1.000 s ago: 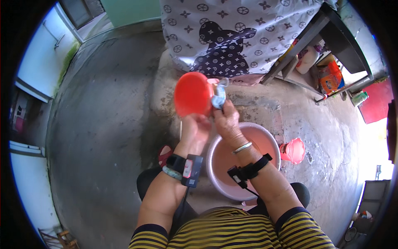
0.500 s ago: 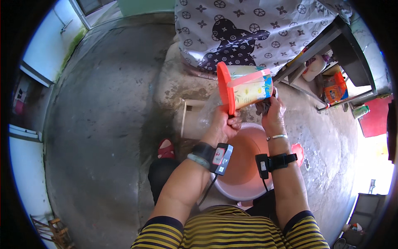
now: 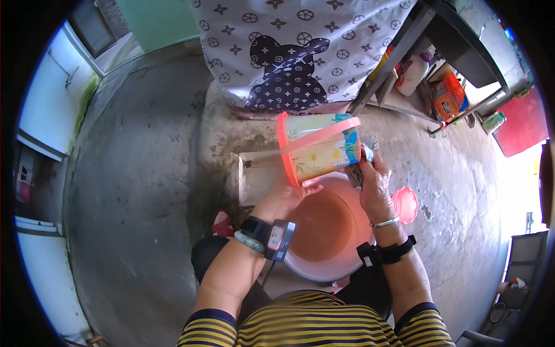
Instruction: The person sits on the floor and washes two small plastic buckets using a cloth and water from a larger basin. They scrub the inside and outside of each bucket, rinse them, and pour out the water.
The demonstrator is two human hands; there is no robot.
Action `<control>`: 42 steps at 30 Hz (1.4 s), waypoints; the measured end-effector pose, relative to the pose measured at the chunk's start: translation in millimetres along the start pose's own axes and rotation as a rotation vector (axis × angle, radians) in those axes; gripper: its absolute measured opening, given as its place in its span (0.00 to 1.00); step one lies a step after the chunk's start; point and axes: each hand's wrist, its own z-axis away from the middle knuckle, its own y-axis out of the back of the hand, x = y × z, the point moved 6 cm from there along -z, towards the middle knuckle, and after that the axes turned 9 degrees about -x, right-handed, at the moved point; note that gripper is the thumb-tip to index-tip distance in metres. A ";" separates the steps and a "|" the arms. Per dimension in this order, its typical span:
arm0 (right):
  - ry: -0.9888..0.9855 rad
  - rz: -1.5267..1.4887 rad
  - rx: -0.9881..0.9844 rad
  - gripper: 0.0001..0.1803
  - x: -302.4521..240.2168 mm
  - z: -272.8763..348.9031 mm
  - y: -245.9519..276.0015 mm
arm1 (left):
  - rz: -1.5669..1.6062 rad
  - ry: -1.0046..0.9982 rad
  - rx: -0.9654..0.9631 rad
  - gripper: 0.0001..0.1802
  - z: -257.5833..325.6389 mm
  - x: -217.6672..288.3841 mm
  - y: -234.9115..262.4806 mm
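Lowered bucket (image 3: 325, 157) toward basin (image 3: 303, 268) since half a second ago; now holding it sideways near far rim, mouth leftward. Uncurled left hand (image 3: 289, 194) beneath bucket's lip, fingers extended, seemingly supporting rather than gripping. Pinching crumpled cloth-like scrap (image 3: 368, 152) in right hand (image 3: 376, 182), at bucket's base.

Striped shirt (image 3: 306, 324) (yellow-navy); black wristbands (image 3: 399, 252)

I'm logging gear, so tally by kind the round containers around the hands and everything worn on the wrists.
Printed bucket: 1
Wide basin: 1
Small scalloped pink container: 1
Black wrist straps, each with a box: 2
Bracelets: 2
Total: 7
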 end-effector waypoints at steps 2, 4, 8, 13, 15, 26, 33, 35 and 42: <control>-0.018 -0.038 0.013 0.15 14.6 10.7 6.6 | -0.224 -0.115 0.148 0.27 3.5 11.7 -12.9; 0.030 -0.119 -0.055 0.17 23.8 20.7 -0.5 | -0.333 -0.344 0.177 0.28 7.7 23.1 -24.5; -0.062 -0.313 -0.042 0.17 31.9 18.7 -17.2 | -0.415 -0.404 0.142 0.31 23.8 43.9 -45.1; -0.231 -0.218 0.010 0.15 43.4 18.2 -12.6 | -1.349 -0.673 -0.036 0.26 43.9 58.6 -84.3; -0.298 -0.210 -0.023 0.14 41.1 18.5 -17.8 | -1.173 -0.420 0.177 0.21 41.7 60.8 -53.5; 0.329 1.863 -0.303 0.19 301.8 60.1 68.7 | -0.197 -0.353 0.404 0.18 35.6 68.3 -15.3; -0.594 1.437 -0.925 0.18 260.8 78.0 7.8 | -0.223 -0.366 0.467 0.18 61.4 83.6 2.0; -0.744 1.318 -0.731 0.19 267.9 63.2 34.9 | -0.246 -0.371 0.462 0.18 60.3 83.8 1.7; -0.560 1.622 -0.867 0.24 255.8 79.3 4.7 | -0.253 -0.357 0.478 0.16 67.0 84.5 0.8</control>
